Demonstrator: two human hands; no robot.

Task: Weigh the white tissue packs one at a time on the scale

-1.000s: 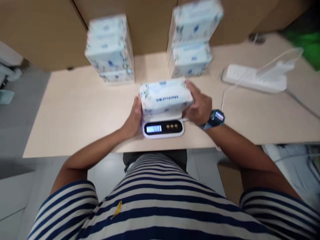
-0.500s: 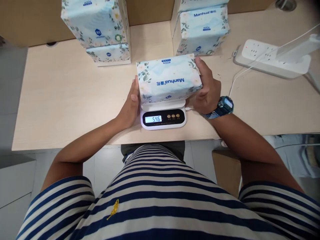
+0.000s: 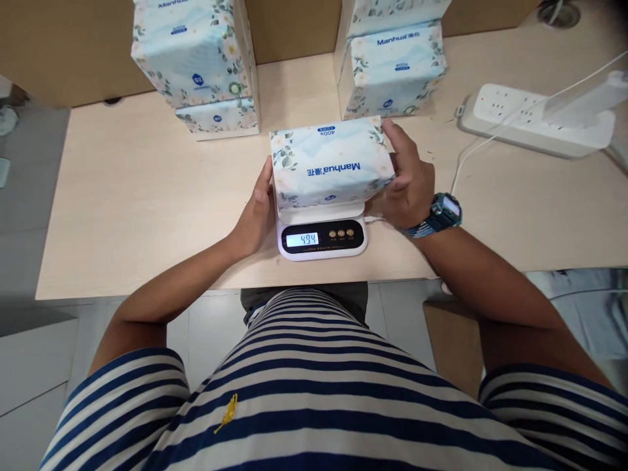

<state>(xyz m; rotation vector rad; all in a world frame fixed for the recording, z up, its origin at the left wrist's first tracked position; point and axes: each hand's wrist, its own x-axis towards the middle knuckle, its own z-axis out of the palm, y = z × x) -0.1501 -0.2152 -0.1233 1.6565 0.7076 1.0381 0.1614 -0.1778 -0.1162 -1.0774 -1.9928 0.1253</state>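
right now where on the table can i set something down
Widest: the table between its left edge and the left hand. Another: right of the watch, between power strip and front edge. A smaller gap separates the left tissue stack from the right tissue stack. Crowded: the middle, with the right hand, tissue pack and scale.

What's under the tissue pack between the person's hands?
Under the tissue pack is a white scale; its front, with a lit display and three buttons, shows. The pack hides most of the weighing plate, so anything else beneath it can't be seen.
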